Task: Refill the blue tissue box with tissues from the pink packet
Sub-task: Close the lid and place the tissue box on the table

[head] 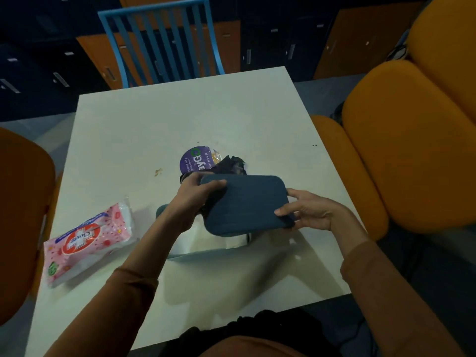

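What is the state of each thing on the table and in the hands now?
Blue lid: off the box, held tilted above it.
Blue box: open, white tissues inside.
Pink packet: lying flat on the table, untouched.
Left hand: grips the lid's left end.
Right hand: grips the lid's right end.

Open table [180, 117] far and near; pink packet [87, 240] left, purple-lidded tub [195, 159] centre

Office break area: locker wall [270, 47] (blue and orange), white table [206, 112], orange chairs [412, 140].
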{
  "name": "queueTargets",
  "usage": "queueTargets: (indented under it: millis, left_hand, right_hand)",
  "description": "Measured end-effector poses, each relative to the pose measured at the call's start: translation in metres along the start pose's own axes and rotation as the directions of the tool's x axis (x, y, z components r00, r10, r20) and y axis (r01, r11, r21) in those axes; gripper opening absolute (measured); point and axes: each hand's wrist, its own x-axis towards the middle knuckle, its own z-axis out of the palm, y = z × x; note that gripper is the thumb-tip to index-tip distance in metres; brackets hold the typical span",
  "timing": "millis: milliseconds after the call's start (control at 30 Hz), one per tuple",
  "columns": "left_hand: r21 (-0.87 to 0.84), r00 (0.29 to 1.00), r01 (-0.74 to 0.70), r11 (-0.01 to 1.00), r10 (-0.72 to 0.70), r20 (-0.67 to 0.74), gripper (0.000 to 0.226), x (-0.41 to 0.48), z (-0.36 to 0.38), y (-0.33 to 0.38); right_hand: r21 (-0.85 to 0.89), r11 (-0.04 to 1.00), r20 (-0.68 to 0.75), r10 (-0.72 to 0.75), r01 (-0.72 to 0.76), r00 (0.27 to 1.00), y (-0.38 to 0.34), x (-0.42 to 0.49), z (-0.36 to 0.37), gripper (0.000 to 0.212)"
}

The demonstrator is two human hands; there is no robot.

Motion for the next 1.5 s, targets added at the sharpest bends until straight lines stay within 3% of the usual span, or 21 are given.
queueTargets:
  millis: [67, 200, 367, 567, 767, 867, 1500]
  left_hand:
    - [0.017, 0.999, 0.016, 1.000, -0.016, -0.029, 0.022, -0.004, -0.018, -0.008]
    - [0.052, 0.994, 0.052, 0.997, -0.047, -0.102, 0.037, -0.009, -0.047, -0.019]
    - [0.097, 0.986, 0.067, 0.993, -0.051, -0.158, 0.038, -0.014, -0.073, -0.025]
    - [0.225, 0.991, 0.133, 0.965, -0.128, -0.036, 0.044, -0.024, -0.099, -0.031]
    - [0.212, 0.971, 0.222, 0.952, -0.196, -0.138, 0.070, -0.026, -0.110, -0.043]
    - [0.208, 0.973, 0.225, 0.952, -0.207, -0.103, 0.057, -0.029, -0.116, -0.048]
    - [0.224, 0.939, 0.320, 0.920, -0.339, 0.050, 0.050, -0.026, -0.139, -0.053]
  right_hand:
    - [-0.012, 1.000, -0.007, 0.028, -0.028, 1.000, 0.004, 0.000, 0.017, 0.040]
    - [0.007, 0.999, -0.081, 0.041, -0.040, 0.996, 0.013, 0.005, 0.048, 0.025]
    - [-0.041, 0.999, -0.125, -0.038, 0.033, 0.991, 0.013, 0.011, 0.075, 0.032]
    - [-0.162, 0.985, -0.231, -0.099, 0.062, 0.968, 0.009, 0.014, 0.091, 0.032]
    - [-0.221, 0.973, -0.264, -0.124, 0.065, 0.957, 0.004, 0.012, 0.098, 0.030]
    - [-0.243, 0.968, -0.268, -0.127, 0.060, 0.955, 0.003, 0.011, 0.100, 0.031]
    - [-0.290, 0.957, -0.261, -0.051, -0.028, 0.964, -0.007, 0.007, 0.112, 0.034]
